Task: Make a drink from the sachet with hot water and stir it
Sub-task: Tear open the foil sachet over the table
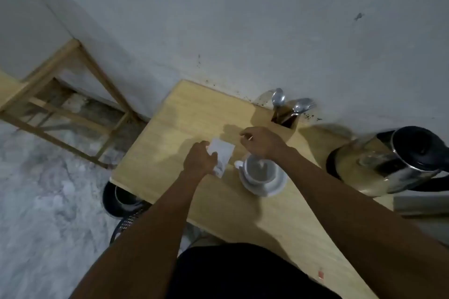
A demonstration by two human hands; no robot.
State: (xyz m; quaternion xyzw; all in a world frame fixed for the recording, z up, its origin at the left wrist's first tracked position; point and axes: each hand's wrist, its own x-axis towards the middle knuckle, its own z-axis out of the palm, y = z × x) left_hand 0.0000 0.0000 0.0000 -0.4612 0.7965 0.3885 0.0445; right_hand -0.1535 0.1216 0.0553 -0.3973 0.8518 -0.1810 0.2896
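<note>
My left hand (200,161) grips a white sachet (223,155) by its left edge and holds it upright over the wooden table (170,133). My right hand (261,141) hovers just right of the sachet's top, fingers pinched on a thin pale sliver (249,138); blur hides what the sliver is. Under my right wrist, a white cup (261,170) stands on a white saucer (274,185). I cannot make out the cup's contents. A steel kettle (388,165) with a black lid sits at the table's right.
A wooden holder (286,121) with two spoons (279,98) stands against the wall behind the cup. Left of the table are a wooden frame (73,104) and a dark bin (121,199) on the marbled floor. A grey object (420,205) lies right of the kettle.
</note>
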